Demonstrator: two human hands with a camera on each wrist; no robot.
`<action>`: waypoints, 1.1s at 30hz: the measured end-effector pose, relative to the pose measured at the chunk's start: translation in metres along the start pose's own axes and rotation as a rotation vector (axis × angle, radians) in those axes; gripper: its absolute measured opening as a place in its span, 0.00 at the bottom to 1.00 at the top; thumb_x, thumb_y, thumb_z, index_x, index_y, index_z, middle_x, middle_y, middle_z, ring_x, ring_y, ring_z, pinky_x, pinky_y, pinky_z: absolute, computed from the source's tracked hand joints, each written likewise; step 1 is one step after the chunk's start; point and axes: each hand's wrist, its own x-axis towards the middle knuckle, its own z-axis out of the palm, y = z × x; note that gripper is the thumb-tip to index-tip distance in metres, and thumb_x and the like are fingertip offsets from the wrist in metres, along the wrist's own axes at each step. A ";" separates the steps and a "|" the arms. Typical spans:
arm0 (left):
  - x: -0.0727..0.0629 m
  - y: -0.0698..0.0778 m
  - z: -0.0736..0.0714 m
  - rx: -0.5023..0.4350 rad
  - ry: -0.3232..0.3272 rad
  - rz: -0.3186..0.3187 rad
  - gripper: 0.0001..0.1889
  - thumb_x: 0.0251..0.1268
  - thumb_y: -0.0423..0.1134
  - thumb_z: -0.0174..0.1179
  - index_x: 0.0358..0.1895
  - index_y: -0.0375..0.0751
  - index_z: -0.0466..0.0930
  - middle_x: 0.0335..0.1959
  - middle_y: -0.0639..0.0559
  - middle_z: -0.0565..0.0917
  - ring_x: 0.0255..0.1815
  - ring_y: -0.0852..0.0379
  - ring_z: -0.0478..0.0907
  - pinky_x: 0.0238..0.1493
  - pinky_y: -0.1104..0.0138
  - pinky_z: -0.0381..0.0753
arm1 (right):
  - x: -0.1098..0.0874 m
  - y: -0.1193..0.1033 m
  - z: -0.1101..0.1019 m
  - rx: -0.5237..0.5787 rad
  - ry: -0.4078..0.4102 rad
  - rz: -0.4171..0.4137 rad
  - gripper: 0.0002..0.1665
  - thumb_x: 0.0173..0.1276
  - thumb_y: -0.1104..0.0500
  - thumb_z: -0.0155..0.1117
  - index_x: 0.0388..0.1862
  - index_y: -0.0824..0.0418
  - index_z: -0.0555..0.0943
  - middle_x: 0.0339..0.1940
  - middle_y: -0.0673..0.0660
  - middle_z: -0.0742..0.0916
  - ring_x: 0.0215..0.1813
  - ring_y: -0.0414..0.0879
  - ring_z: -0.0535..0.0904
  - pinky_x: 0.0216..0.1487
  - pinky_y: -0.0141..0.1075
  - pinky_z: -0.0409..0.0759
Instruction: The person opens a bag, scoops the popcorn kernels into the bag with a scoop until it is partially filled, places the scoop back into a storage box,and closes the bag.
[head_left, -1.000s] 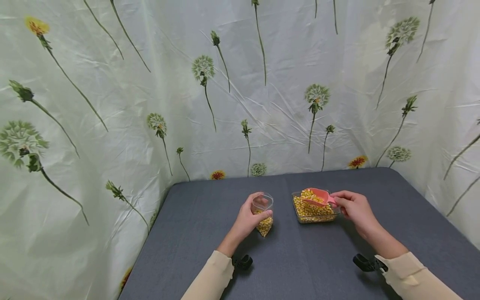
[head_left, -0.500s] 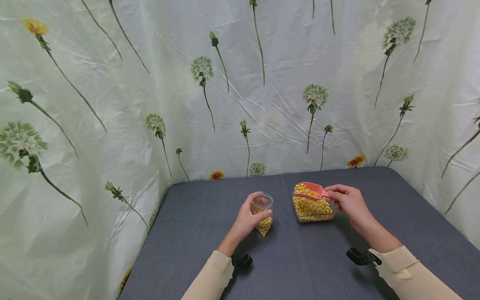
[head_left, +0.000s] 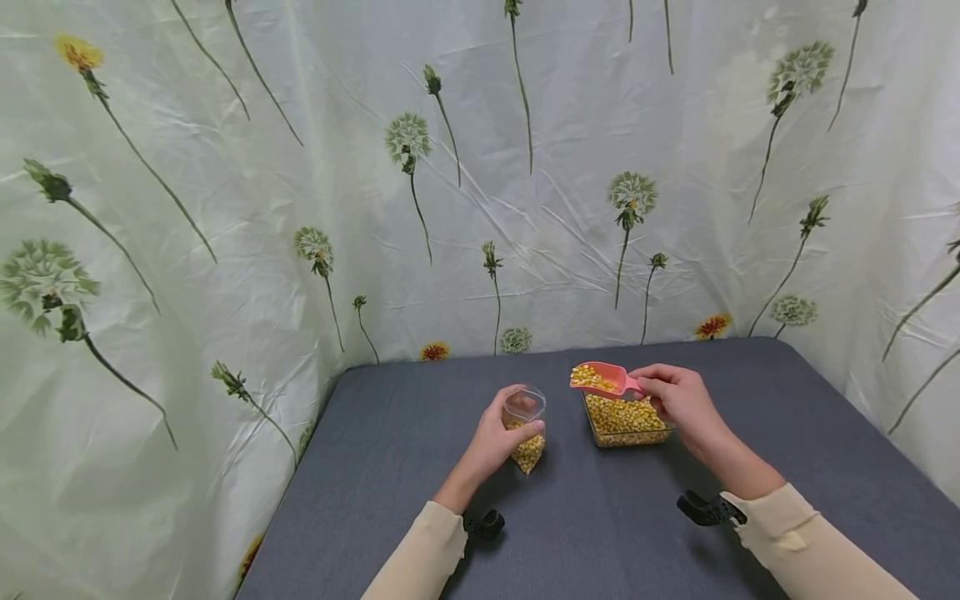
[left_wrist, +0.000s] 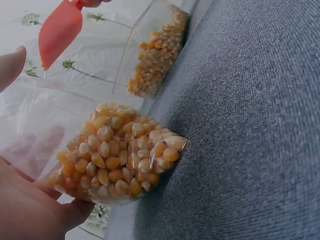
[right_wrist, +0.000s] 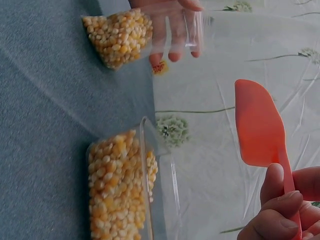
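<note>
My left hand (head_left: 498,433) is curled around the upper part of a clear plastic bag (head_left: 525,404), holding its mouth open. Corn kernels (left_wrist: 115,155) fill the bag's lower part, which touches the table. In my right hand (head_left: 678,404) I grip the handle of a pink-red scoop (head_left: 611,379), heaped with corn kernels (head_left: 588,377). The scoop hangs above the left back edge of a clear rectangular container (head_left: 633,437) of corn kernels, to the right of the bag. From the right wrist view, the scoop (right_wrist: 260,125) shows its underside, hiding its load.
A dark grey cloth covers the table (head_left: 375,467). Behind it hangs a pale curtain (head_left: 465,208) printed with dandelions. Black straps with small devices (head_left: 483,525) sit at both wrists.
My right hand has lifted the loaded scoop out of the container's kernels and carried it left, toward the bag. My left hand and the bag have stayed in place.
</note>
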 end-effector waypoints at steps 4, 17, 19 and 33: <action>-0.001 0.000 -0.001 -0.002 -0.005 -0.004 0.33 0.68 0.48 0.67 0.72 0.52 0.64 0.56 0.54 0.78 0.52 0.54 0.78 0.47 0.56 0.80 | 0.001 -0.002 0.006 -0.001 -0.015 -0.010 0.18 0.79 0.59 0.57 0.56 0.73 0.79 0.31 0.59 0.86 0.23 0.42 0.67 0.22 0.35 0.65; -0.001 0.001 -0.002 0.004 -0.027 -0.007 0.36 0.65 0.56 0.68 0.73 0.52 0.64 0.57 0.53 0.78 0.52 0.55 0.78 0.47 0.56 0.80 | 0.005 -0.016 0.025 -0.006 -0.090 -0.005 0.17 0.78 0.58 0.58 0.54 0.71 0.82 0.29 0.55 0.86 0.22 0.42 0.67 0.22 0.33 0.64; -0.001 0.001 -0.002 0.001 -0.032 -0.010 0.35 0.66 0.55 0.67 0.73 0.53 0.64 0.58 0.51 0.78 0.52 0.55 0.78 0.48 0.56 0.79 | 0.005 -0.019 0.029 -0.015 -0.096 -0.010 0.16 0.78 0.59 0.58 0.54 0.70 0.82 0.30 0.57 0.86 0.22 0.42 0.67 0.22 0.33 0.65; -0.002 0.002 -0.002 0.053 -0.048 -0.028 0.38 0.64 0.60 0.67 0.72 0.53 0.63 0.58 0.53 0.76 0.52 0.57 0.78 0.52 0.56 0.79 | 0.008 -0.021 0.048 -0.077 -0.175 -0.052 0.12 0.77 0.62 0.58 0.49 0.68 0.85 0.31 0.62 0.85 0.21 0.45 0.67 0.22 0.34 0.68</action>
